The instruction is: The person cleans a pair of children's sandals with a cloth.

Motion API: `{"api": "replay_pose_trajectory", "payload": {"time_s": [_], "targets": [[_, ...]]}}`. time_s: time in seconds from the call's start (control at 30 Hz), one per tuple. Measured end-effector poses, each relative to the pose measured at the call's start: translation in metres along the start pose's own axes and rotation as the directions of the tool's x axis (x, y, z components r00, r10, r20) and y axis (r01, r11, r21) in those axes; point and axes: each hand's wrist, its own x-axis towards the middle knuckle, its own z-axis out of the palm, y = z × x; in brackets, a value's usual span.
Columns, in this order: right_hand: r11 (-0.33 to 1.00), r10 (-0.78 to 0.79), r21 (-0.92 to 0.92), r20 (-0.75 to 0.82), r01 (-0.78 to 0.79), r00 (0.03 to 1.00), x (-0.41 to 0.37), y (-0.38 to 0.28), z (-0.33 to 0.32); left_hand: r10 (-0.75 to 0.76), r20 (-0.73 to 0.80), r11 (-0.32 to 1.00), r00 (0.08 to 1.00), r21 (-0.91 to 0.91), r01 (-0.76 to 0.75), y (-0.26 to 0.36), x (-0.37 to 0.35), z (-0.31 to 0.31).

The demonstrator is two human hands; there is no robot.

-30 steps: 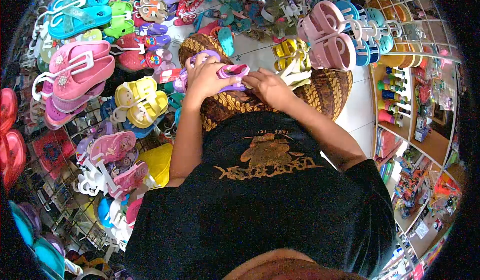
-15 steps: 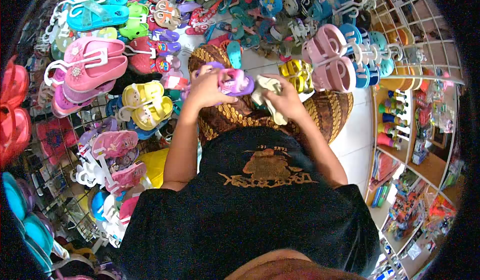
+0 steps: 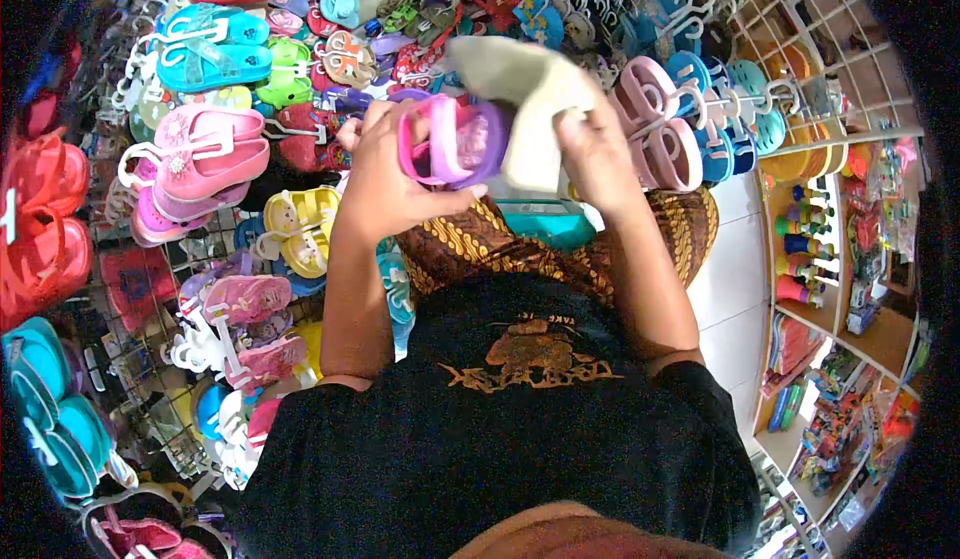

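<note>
The left hand [image 3: 385, 184] was clamped on a purple sandal [image 3: 455, 144], held up before the chest. The right hand [image 3: 600, 154] gripped a beige cloth [image 3: 530, 94] that touched the sandal's side. Pink sandals [image 3: 200, 149] hung well to the left.

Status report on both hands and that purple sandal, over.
Left hand gripping purple sandal, held up. Right hand pressing beige cloth against it. Pink sandals on hangers close beside right hand.
</note>
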Motion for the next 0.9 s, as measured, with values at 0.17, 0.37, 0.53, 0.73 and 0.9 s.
{"api": "replay_pose_trajectory", "payload": {"time_s": [0.17,0.37,0.53,0.73,0.9], "targets": [[0.795,-0.442,-0.385,0.163,0.469,0.882,0.013,-0.024,0.034,-0.120,-0.016,0.956,0.993,-0.271,0.111,0.013,0.004,0.019],[0.959,-0.263,-0.169,-0.242,0.226,0.934,-0.004,-0.028,0.046,-0.122,-0.024,0.762,0.992,-0.643,0.078,0.027,0.004,0.061],[0.829,0.275,0.557,-0.335,-0.046,0.901,0.000,-0.036,0.038,-0.038,-0.008,0.808,0.999,-0.588,0.026,0.030,0.005,0.067],[0.821,0.265,0.571,-0.399,0.012,0.877,-0.002,-0.037,0.001,-0.224,0.156,0.470,0.962,-0.847,0.247,0.022,-0.014,0.061],[0.999,-0.039,-0.003,0.143,0.040,0.989,-0.020,-0.051,0.000,-0.291,0.277,0.274,0.916,-0.893,0.357,0.006,-0.023,0.063]]}}
